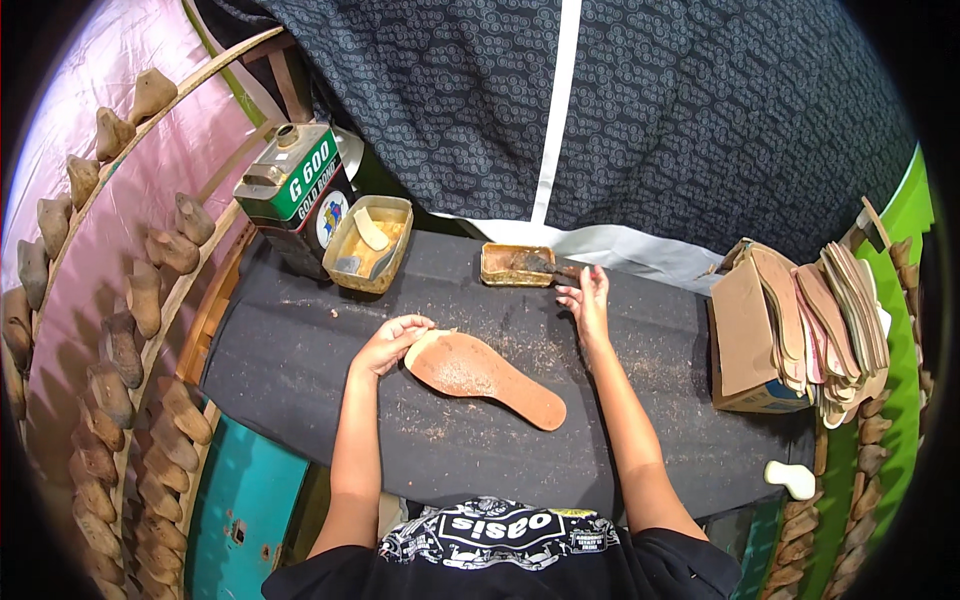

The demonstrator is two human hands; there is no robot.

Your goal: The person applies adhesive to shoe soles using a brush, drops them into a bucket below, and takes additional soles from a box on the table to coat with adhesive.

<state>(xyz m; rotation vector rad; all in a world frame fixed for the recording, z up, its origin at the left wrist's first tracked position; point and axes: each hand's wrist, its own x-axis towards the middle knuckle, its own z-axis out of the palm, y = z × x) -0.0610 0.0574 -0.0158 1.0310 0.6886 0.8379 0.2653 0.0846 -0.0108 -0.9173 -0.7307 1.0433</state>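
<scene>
My left hand [392, 346] is closed on the wide end of a brown shoe insole [485, 377], pinching its pale edge. The insole is tilted over the dark cloth, its narrow end pointing to the right, and part of its face looks wet and shiny. At the far middle of the table stands a small rectangular tin [500, 264] with brownish contents. A dark brush [535, 263] lies with its head in the tin and its handle over the right rim. The fingers of my right hand [590, 300] are closed on that handle.
A dark cloth covers the table [300, 370], scattered with brown crumbs. At the far left are a large metal can [300, 190] and an open tub [375, 285] holding scraps. A cardboard box [745, 335] of insoles [840, 310] stands right. Racks of wooden shoe lasts [125, 350] flank the table.
</scene>
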